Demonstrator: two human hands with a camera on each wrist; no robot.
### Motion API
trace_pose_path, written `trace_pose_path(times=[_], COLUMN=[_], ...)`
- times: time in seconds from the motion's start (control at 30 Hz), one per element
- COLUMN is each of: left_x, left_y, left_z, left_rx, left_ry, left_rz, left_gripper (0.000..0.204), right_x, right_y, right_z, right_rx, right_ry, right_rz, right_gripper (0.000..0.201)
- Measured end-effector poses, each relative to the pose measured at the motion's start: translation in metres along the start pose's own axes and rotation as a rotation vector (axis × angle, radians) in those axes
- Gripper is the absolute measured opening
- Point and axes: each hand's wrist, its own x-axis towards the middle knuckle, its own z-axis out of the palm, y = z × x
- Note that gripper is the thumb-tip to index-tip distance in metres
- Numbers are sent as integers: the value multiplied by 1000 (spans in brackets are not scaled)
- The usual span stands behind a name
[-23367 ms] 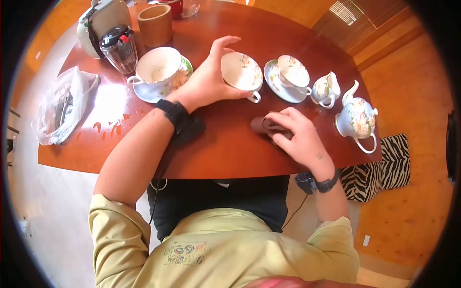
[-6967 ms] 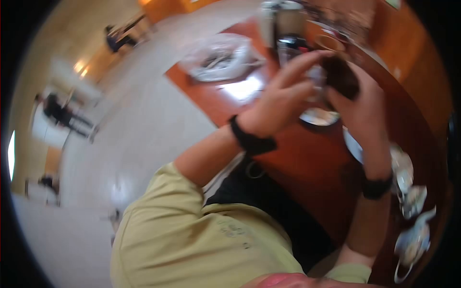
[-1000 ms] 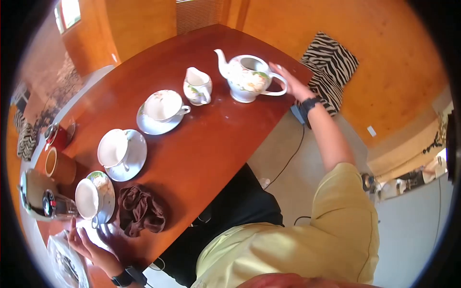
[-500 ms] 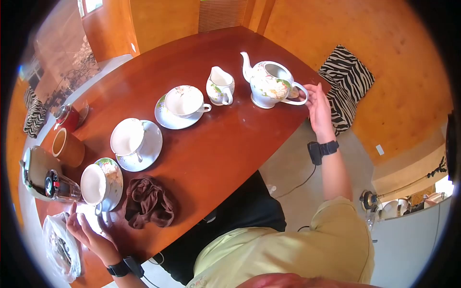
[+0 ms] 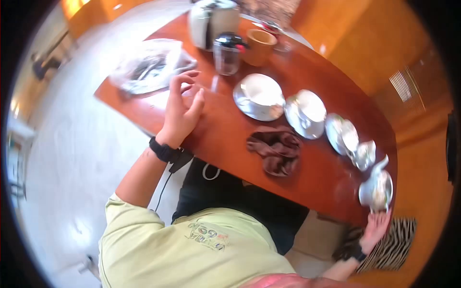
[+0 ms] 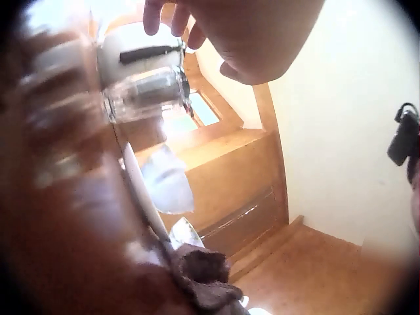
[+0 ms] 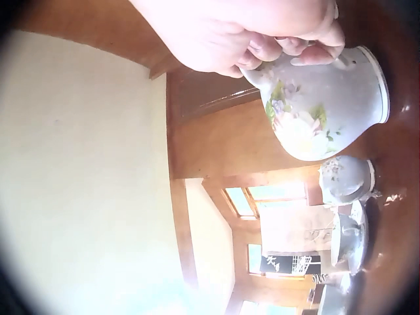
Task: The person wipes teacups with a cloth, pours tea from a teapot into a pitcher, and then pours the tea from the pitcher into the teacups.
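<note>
Red-brown wooden desk [image 5: 225,139], curved near edge, runs diagonally through the head view. Clear plastic bag [image 5: 149,65] lies at its far-left corner, reaching the edge. Behind it a white appliance [image 5: 211,19], a clear jar with black lid [image 5: 226,54] and a tan wooden cup [image 5: 260,45] crowd the back edge. A row of white cups on saucers [image 5: 259,96] follows the desk's length toward the small floral jug [image 5: 366,154]. Brown cloth [image 5: 276,151] sits bunched just in front of the row, near the front edge; bare desk lies to either side of it. Floral teapot [image 5: 377,189] stands at the far-right end, close to the corner edge, the zebra-print cushion [image 5: 391,242] below it off the desk. Right hand [image 5: 376,226] is at the teapot's near side; the right wrist view shows its fingers [image 7: 289,47] curled round the teapot's handle, gripping it. Left hand [image 5: 185,108] rests on the desk's left part near the bag, fingers loosely spread, holding nothing, bare wood around it.
</note>
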Motion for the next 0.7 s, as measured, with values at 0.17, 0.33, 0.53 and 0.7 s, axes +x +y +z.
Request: trace_pose_path(times=[0.17, 0.33, 0.53, 0.7], left_x=[2, 49, 119, 125], left_y=[-29, -57, -81, -129], left_z=[-79, -142, -152, -138], left_rx=[241, 496, 729, 820], left_ry=[123, 68, -365, -515], left_rz=[38, -29, -207, -300], left_gripper=[22, 24, 26, 23], right_x=[-51, -95, -124, -156], right_y=[-18, -36, 14, 94], right_z=[53, 99, 202, 296], right_rx=[22, 31, 149, 156], right_ry=[23, -164, -273, -628], right_rz=[-31, 14, 242, 489], right_gripper=[45, 45, 42, 44])
